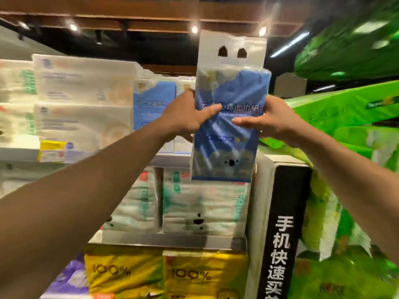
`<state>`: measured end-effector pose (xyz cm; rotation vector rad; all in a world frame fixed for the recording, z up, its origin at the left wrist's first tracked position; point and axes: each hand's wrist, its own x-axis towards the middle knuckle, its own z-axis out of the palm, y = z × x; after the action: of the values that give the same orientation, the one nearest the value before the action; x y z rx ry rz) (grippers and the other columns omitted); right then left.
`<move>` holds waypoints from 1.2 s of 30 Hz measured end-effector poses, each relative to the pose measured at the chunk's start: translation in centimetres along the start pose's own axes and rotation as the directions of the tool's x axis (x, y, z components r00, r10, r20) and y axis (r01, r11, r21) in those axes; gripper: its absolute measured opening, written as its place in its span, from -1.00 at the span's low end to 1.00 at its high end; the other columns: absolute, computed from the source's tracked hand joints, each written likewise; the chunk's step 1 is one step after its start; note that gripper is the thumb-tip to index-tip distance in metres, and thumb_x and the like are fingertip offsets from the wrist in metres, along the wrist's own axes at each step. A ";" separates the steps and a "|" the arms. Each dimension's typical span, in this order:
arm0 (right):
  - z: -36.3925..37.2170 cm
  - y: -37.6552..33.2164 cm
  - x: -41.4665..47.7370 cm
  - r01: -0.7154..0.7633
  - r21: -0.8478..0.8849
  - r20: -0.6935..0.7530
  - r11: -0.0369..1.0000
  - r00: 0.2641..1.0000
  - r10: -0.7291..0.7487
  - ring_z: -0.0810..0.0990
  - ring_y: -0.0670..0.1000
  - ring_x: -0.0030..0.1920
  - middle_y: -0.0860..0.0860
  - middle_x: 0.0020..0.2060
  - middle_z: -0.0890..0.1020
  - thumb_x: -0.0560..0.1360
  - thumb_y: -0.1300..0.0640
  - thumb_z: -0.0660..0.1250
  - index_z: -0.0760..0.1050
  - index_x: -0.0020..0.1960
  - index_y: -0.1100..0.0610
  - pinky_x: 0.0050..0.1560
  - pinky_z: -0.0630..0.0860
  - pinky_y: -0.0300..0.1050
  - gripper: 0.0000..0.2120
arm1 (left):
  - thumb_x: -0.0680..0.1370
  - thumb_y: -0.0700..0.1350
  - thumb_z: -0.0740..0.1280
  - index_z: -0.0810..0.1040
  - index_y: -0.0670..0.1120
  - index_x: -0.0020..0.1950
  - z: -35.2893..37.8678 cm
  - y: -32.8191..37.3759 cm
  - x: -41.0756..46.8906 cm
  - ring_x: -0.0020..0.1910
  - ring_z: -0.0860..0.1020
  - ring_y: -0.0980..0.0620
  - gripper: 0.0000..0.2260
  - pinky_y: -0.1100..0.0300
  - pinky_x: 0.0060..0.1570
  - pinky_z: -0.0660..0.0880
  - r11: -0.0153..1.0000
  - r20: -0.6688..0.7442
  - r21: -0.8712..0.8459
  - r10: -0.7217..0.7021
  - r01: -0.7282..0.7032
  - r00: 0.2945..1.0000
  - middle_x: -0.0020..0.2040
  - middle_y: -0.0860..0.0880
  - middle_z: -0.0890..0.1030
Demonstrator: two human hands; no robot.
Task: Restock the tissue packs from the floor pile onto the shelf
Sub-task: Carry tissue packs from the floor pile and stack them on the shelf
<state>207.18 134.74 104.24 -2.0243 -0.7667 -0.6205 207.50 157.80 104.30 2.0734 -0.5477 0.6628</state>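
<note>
— We hold the blue tissue pack (228, 134) upright between both hands, up in front of the shelf (170, 159).
— Our left hand (185, 117) grips its left edge, thumb across the front, and our right hand (269, 121) clamps the right edge. A matching pack (151, 106) stands just beyond the left hand, with green packs (345, 104) past the right.

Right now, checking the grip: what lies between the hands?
The blue tissue pack, upright, its sides gripped by the left hand and right hand; seen in head view.

tissue pack (228, 130): blue, clear-wrapped, koala printed low, handle flap uppermost
pose: held upright, raised in front of the shelf (172, 240)
</note>
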 end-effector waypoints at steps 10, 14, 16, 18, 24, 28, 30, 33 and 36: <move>-4.2 4.2 7.2 -0.044 -0.427 -0.143 0.903 0.989 -0.019 0.71 -0.05 0.02 -0.06 -0.02 0.75 0.17 -0.15 0.64 0.69 0.10 0.04 0.13 0.63 0.07 -0.44 | 0.54 0.13 0.40 0.56 -0.30 0.18 3.9 -0.8 10.4 -0.12 0.69 -0.16 -0.50 -0.11 -0.35 0.65 0.994 0.075 -0.016 0.112 -0.111 0.991 0.02 -0.32 0.65; -5.2 5.2 8.9 -0.089 -0.470 -0.144 0.878 0.989 0.023 0.70 -0.01 0.07 -0.06 0.00 0.74 0.05 -0.39 0.61 0.67 0.16 0.03 0.14 0.62 0.10 -0.20 | 0.52 0.15 0.41 0.62 -0.18 0.10 4.6 -1.5 12.9 -0.11 0.67 -0.14 -0.60 -0.10 -0.27 0.66 0.989 0.037 0.013 0.147 -0.147 0.988 -0.05 -0.23 0.67; -5.9 5.3 9.5 -0.110 -0.440 -0.145 0.891 0.988 0.051 0.71 0.02 0.05 -0.05 -0.06 0.75 -0.06 -0.46 0.59 0.68 0.10 0.07 0.09 0.65 0.10 -0.11 | 0.51 0.19 0.41 0.63 -0.22 0.05 5.1 -1.7 13.9 -0.16 0.67 -0.15 -0.55 -0.11 -0.23 0.65 0.987 0.013 0.057 0.147 -0.147 0.989 -0.11 -0.25 0.67; -6.3 4.7 9.7 -0.169 -0.461 -0.152 0.871 0.982 0.110 0.70 0.05 -0.16 -0.08 -0.30 0.70 0.12 -0.25 0.66 0.66 -0.14 0.15 -0.17 0.64 -0.16 -0.44 | 0.50 0.21 0.41 0.63 -0.30 0.01 5.4 -1.9 14.7 -0.19 0.66 -0.17 -0.48 -0.13 -0.20 0.64 0.984 0.006 0.072 0.160 -0.160 0.987 -0.11 -0.31 0.66; -5.2 6.0 10.5 -0.215 -0.577 -0.209 0.788 0.971 0.112 0.45 -0.03 -0.34 -0.05 -0.37 0.50 0.28 -0.09 0.65 0.53 -0.24 0.14 -0.49 0.29 -0.28 -0.60 | 0.50 0.15 0.45 0.66 -0.15 0.05 6.2 -3.7 15.7 -0.20 0.60 0.00 -0.63 0.14 -0.31 0.50 0.974 0.021 0.074 0.213 -0.214 0.977 -0.13 -0.09 0.68; -3.8 9.1 10.9 -0.279 -0.629 -0.281 0.726 0.952 0.122 0.55 0.06 -0.22 0.05 -0.22 0.60 0.20 -0.19 0.66 0.56 -0.09 0.18 -0.37 0.40 -0.13 -0.46 | 0.29 0.39 0.47 0.61 0.00 -0.17 6.8 -5.2 16.5 -0.15 0.56 -0.06 -0.53 0.11 -0.23 0.38 0.904 -0.122 0.406 0.201 -0.136 0.972 -0.21 0.03 0.60; -3.4 9.1 11.2 -0.343 -0.643 -0.316 0.685 0.933 0.170 0.46 0.04 -0.34 0.04 -0.32 0.51 0.16 -0.26 0.65 0.43 -0.24 0.15 -0.42 0.30 -0.07 -0.41 | 0.20 0.52 0.40 0.51 -0.01 -0.30 7.0 -5.7 16.8 -0.08 0.54 -0.13 -0.42 0.04 -0.18 0.43 0.868 -0.202 0.481 0.248 -0.125 0.947 -0.18 -0.05 0.55; -3.0 8.1 11.4 -0.396 -0.714 -0.297 0.577 0.918 0.262 0.33 0.01 -0.41 0.03 -0.40 0.38 0.19 -0.28 0.62 0.25 -0.32 0.13 -0.47 0.20 -0.05 -0.34 | 0.17 0.52 0.40 0.57 -0.05 -0.10 6.9 -6.2 17.5 0.17 0.44 -0.17 -0.32 -0.06 0.16 0.42 0.844 -0.259 0.517 0.311 -0.141 0.914 0.09 -0.12 0.48; -2.8 7.8 11.3 -0.403 -0.795 -0.263 0.452 0.902 0.342 0.47 0.14 -0.22 0.08 -0.28 0.45 0.20 -0.38 0.56 0.29 -0.29 0.13 -0.20 0.49 -0.01 -0.32 | 0.17 0.44 0.45 0.39 -0.04 0.34 6.9 -6.6 18.3 0.37 0.33 -0.16 -0.10 -0.17 0.39 0.24 0.801 -0.214 0.537 0.433 -0.265 0.876 0.34 -0.08 0.40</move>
<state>220.16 132.13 108.93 -2.9162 0.1465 -0.8855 227.18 153.00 108.56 2.2690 -0.6265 1.4781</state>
